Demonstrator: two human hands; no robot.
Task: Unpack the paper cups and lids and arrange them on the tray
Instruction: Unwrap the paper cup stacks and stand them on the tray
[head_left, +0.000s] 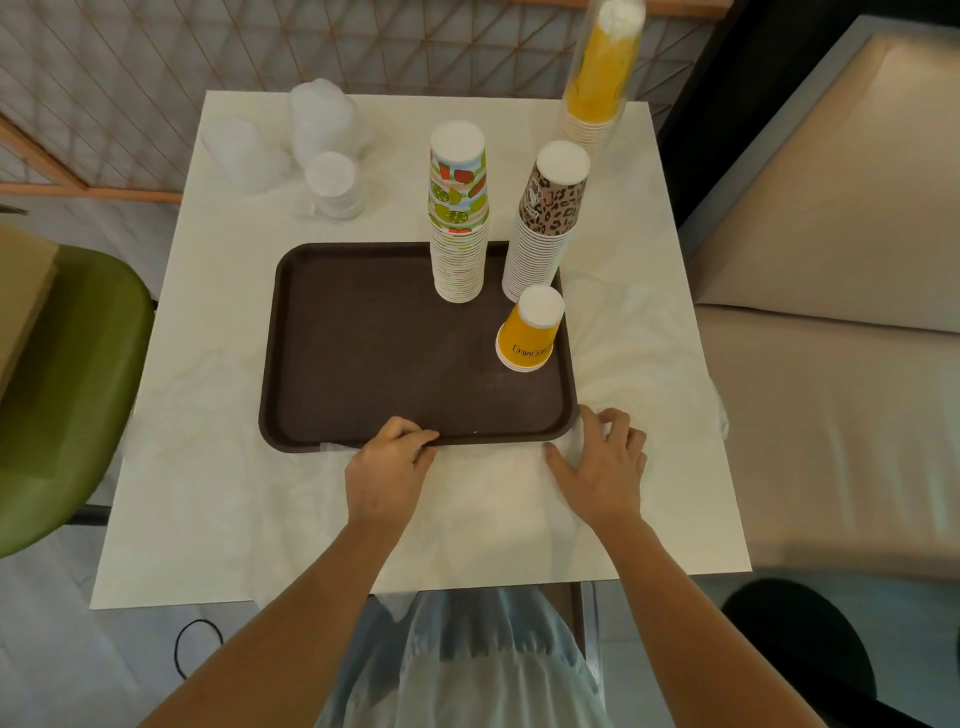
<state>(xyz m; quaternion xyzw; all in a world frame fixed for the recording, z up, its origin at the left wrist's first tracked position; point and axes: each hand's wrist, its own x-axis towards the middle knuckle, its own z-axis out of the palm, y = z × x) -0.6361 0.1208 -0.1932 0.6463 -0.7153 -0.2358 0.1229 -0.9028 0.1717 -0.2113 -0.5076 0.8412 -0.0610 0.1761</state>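
Left hand (389, 462) grip curled over near rim of dark brown plastic tray (270, 364); right hand (605, 462) rests loose on white worktop (208, 493), empty. Jerking the tray could topple the tall fruit-print paper-cup stack (458, 218).

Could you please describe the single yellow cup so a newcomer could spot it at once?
Find the brown tray on the white table. Near its right edge, just in front of the tall leopard-print cup stack, stands the yellow cup, upside down. It alone is single; the other yellow cups are sleeved, off the tray.
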